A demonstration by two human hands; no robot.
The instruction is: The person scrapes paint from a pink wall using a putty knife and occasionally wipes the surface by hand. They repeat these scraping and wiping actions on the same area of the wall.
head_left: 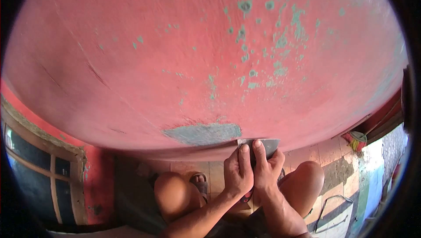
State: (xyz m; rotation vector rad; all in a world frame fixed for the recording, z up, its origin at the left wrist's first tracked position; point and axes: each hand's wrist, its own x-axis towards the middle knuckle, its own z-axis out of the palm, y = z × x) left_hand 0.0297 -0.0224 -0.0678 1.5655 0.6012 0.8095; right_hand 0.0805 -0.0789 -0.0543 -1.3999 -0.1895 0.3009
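Both my hands grip a wide flat metal scraper (272,145), its straight edge up against the lower part of the red wall (144,75). My left hand (239,171) is closed on the scraper's left side, thumb pointing up. My right hand (266,165) is closed beside it, its thumb pressed on the blade. The handle is hidden behind my fingers. Just left of and above the blade, a grey-green patch (204,133) shows bare of red paint. Small green chipped spots (280,40) dot the wall higher up.
My bent knees (173,196) flank my arms over the tiled floor (313,154). A broom with coloured bristles (356,140) lies at the right by the wall. A framed window (37,172) is at the left. A light flat piece with a dark cord (335,214) lies lower right.
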